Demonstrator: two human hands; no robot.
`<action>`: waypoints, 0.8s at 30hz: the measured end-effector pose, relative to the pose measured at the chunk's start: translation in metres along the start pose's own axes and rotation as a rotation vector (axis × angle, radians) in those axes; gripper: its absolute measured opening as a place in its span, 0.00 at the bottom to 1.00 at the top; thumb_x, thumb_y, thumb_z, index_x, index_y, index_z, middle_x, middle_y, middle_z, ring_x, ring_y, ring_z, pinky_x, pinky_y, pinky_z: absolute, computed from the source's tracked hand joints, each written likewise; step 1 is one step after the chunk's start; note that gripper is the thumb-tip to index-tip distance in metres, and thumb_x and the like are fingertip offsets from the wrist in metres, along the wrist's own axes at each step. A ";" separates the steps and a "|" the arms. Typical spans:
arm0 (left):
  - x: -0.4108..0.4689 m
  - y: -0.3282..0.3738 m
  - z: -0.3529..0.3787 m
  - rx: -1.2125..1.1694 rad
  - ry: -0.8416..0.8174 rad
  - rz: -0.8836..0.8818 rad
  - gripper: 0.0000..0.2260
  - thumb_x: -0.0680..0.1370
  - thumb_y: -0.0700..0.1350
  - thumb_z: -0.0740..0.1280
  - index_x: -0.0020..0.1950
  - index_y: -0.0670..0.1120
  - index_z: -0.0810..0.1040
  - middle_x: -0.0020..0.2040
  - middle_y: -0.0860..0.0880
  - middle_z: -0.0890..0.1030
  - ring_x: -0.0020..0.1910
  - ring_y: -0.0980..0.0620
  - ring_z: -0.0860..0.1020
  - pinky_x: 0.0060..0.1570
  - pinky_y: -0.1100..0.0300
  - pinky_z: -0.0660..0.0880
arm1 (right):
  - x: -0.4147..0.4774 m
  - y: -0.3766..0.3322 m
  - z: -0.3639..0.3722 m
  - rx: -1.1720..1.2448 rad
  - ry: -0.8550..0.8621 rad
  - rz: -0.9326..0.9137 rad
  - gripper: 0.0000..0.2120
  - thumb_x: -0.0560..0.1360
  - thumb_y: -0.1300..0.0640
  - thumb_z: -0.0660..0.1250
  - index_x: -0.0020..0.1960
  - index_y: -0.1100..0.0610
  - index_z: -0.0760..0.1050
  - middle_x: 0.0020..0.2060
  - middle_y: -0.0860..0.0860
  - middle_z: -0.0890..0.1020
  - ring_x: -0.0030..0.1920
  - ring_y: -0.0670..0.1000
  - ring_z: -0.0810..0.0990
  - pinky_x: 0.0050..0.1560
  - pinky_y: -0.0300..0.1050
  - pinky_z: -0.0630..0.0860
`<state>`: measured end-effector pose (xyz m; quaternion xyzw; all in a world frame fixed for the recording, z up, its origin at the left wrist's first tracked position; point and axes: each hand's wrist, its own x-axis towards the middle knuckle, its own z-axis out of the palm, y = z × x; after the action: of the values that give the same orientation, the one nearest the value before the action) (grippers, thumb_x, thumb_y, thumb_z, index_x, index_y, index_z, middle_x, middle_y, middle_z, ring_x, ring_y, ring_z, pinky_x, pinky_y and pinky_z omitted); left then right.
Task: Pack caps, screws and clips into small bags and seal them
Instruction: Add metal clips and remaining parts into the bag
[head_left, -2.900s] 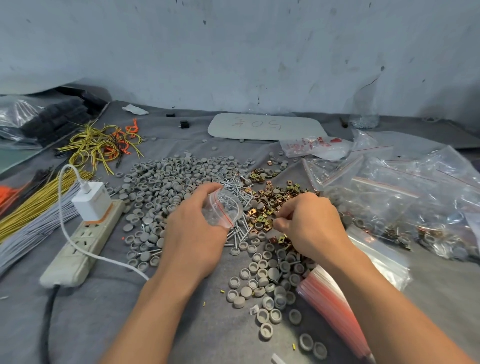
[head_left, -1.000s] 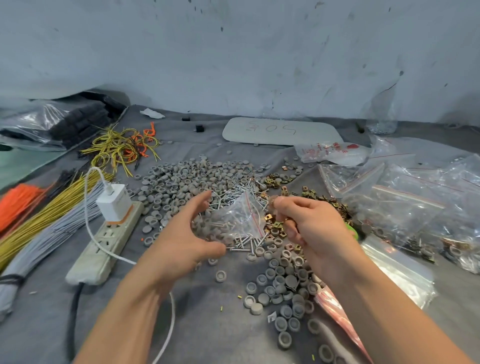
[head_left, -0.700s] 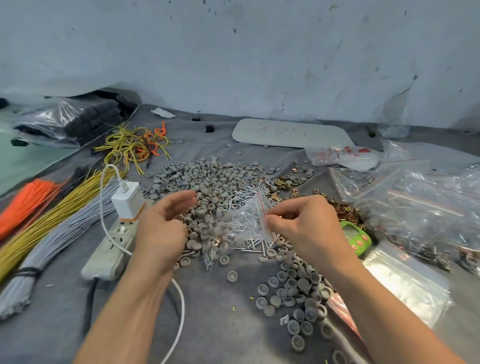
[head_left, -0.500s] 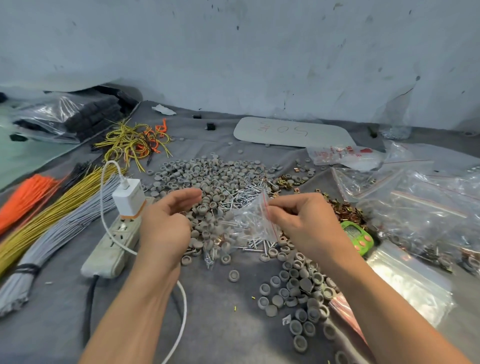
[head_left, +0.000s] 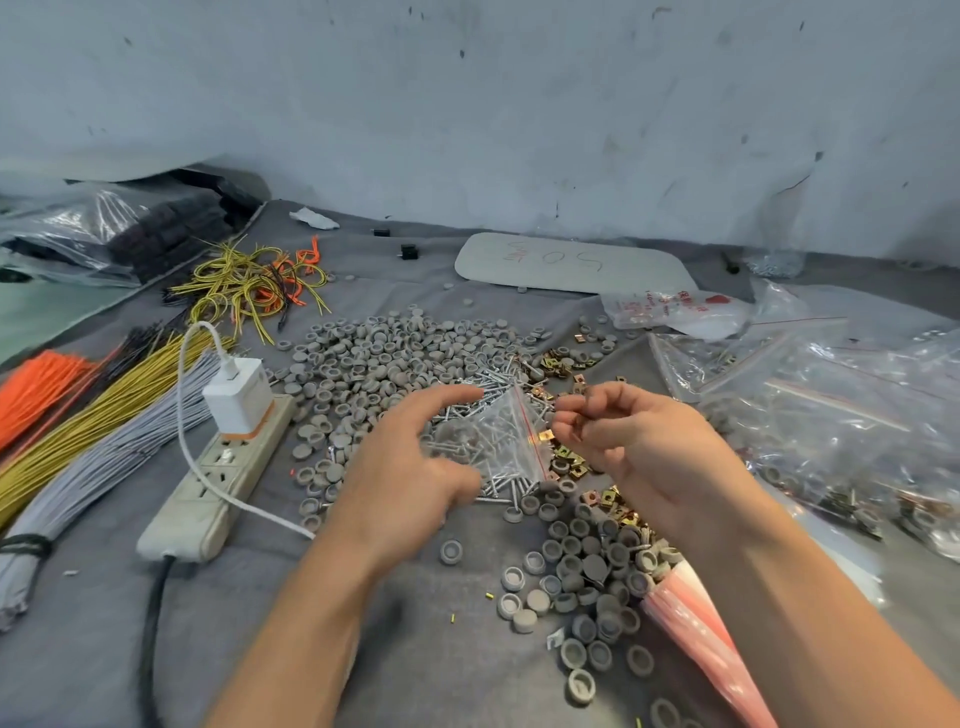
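Note:
My left hand (head_left: 410, 467) holds a small clear zip bag (head_left: 493, 441) between thumb and fingers; the bag has screws in it and its red-striped mouth faces right. My right hand (head_left: 628, 441) is curled just right of the mouth and pinches brass clips; one clip (head_left: 544, 435) sits at the bag's opening. Grey caps (head_left: 395, 353) lie heaped behind the hands, with more caps (head_left: 587, 566) in front. Loose screws (head_left: 493, 374) and a pile of brass clips (head_left: 558, 364) lie around the bag.
A stack of empty red-striped bags (head_left: 696, 623) lies under my right forearm. Filled clear bags (head_left: 831, 415) cover the right side. A power strip (head_left: 218, 478) with a white charger (head_left: 236, 395) and cable sits left, beside wire bundles (head_left: 104, 415). A white board (head_left: 566, 262) lies at the back.
My right hand let go of the bag's mouth and now holds clips at it. My left hand came back round the bag.

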<state>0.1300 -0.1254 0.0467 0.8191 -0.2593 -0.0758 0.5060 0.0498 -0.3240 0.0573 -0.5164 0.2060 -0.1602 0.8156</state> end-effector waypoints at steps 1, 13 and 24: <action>0.001 0.002 0.004 0.093 -0.017 0.031 0.39 0.57 0.48 0.70 0.68 0.68 0.74 0.63 0.71 0.74 0.61 0.71 0.71 0.61 0.61 0.70 | 0.000 0.000 -0.001 0.022 -0.010 -0.011 0.17 0.73 0.85 0.59 0.44 0.67 0.76 0.42 0.62 0.85 0.43 0.56 0.87 0.44 0.44 0.85; 0.012 -0.003 0.036 0.389 0.047 0.124 0.42 0.67 0.53 0.78 0.76 0.69 0.60 0.58 0.65 0.71 0.61 0.58 0.70 0.59 0.57 0.68 | -0.002 0.000 0.001 -0.188 0.011 -0.188 0.13 0.69 0.77 0.74 0.46 0.62 0.84 0.41 0.57 0.88 0.42 0.52 0.87 0.42 0.39 0.81; 0.011 0.001 0.035 0.262 0.074 0.116 0.35 0.68 0.53 0.78 0.72 0.67 0.69 0.63 0.62 0.78 0.62 0.58 0.76 0.61 0.57 0.73 | -0.003 0.012 0.024 -0.585 0.054 -0.386 0.08 0.68 0.65 0.80 0.38 0.53 0.86 0.33 0.52 0.87 0.33 0.52 0.86 0.38 0.49 0.84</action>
<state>0.1258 -0.1594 0.0321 0.8639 -0.2951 0.0182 0.4078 0.0596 -0.2991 0.0559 -0.7534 0.1632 -0.2592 0.5819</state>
